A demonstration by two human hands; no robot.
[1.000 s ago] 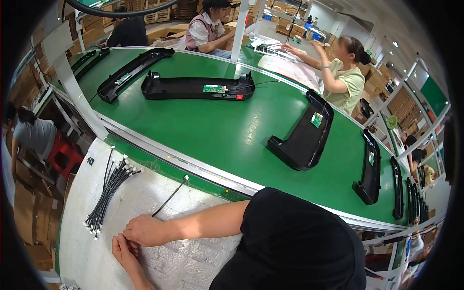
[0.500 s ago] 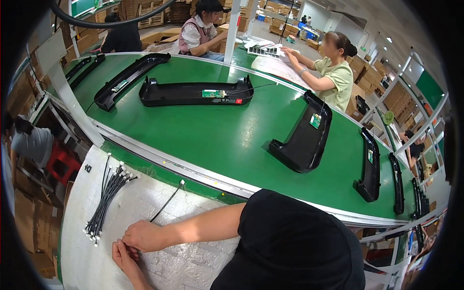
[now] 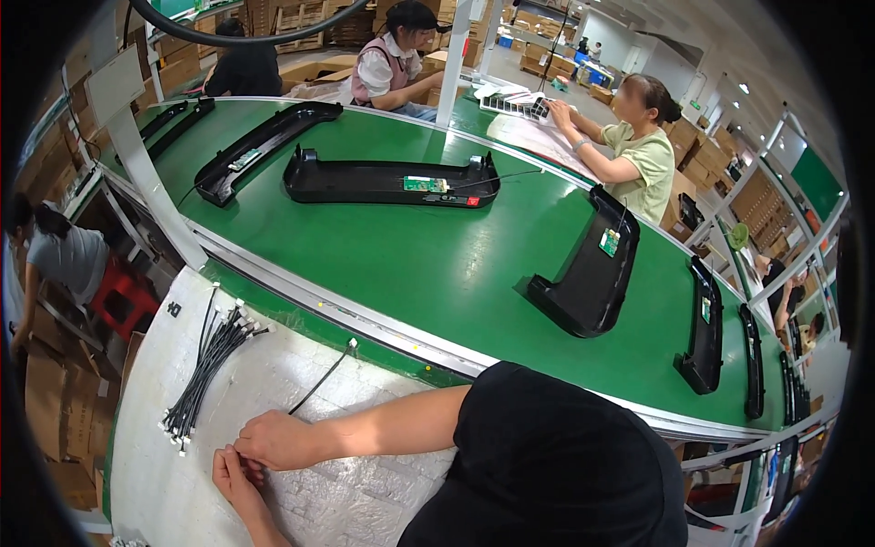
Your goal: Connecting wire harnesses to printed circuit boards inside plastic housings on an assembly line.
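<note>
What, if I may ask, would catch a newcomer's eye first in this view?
Probably the broad green table across the middle, with black housings along it, some bearing green circuit boards. At lower left, a bundle of dark cables lies on a white mat. Just right of its lower end, the left hand and right hand meet, with a single cable showing beyond the right hand.

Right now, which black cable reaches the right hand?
The single cable running between the right hand and a white connector; the bundled cables lie farther left, clear of that hand.
</note>
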